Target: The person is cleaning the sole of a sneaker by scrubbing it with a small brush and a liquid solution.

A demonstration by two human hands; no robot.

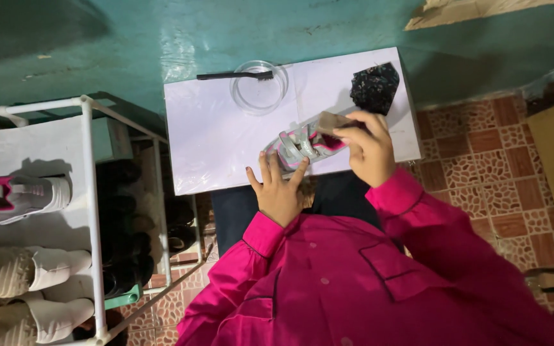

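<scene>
A grey and pink sneaker (299,145) lies on a small white table (219,141) in front of me. My left hand (279,189) grips the shoe's near end, fingers spread over its side. My right hand (368,148) holds a small brownish block, perhaps a brush or sponge (331,120), against the shoe's opening. Both arms wear bright pink sleeves.
A clear glass bowl (259,86) with a thin black brush (232,75) laid across its rim stands at the table's far side. A black crumpled cloth (374,86) sits at the far right corner. A white shoe rack (88,192) with a matching sneaker (17,197) stands left. Tiled floor lies to the right.
</scene>
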